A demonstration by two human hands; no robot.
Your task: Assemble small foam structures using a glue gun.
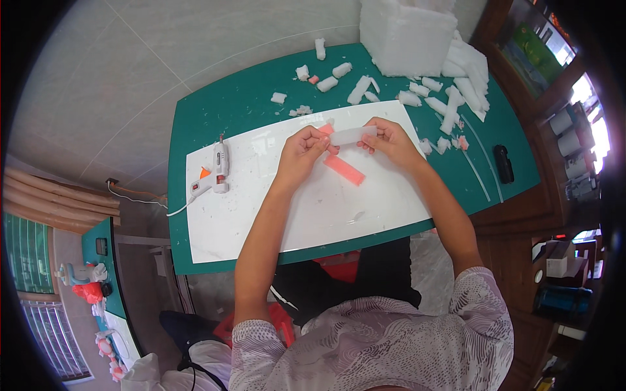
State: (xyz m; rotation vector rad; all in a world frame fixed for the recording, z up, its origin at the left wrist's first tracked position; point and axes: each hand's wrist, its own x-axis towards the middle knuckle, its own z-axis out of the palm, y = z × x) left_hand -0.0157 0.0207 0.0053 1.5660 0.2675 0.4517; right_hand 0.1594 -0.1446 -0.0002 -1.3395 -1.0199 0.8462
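Note:
A short whitish strip point(349, 135) is stretched between my two hands over the white board point(261, 221). My left hand point(304, 151) pinches its left end, and my right hand point(390, 140) grips the right end with thumb and fingers. Just below them, a flat pink strip point(345, 170) lies slantwise on the board. Another pink piece point(325, 129) shows behind my left fingertips; the rest of it is hidden by the hand.
Left on the board is a white glue gun point(220, 166) with its cord. White fluffy rolls point(327, 83) and scraps scatter the green table point(222, 104). A big white fluffy block point(407, 39) rises behind. Clear sticks point(478, 174) and a black object point(503, 164) lie right. Someone point(176, 365) sits at lower left.

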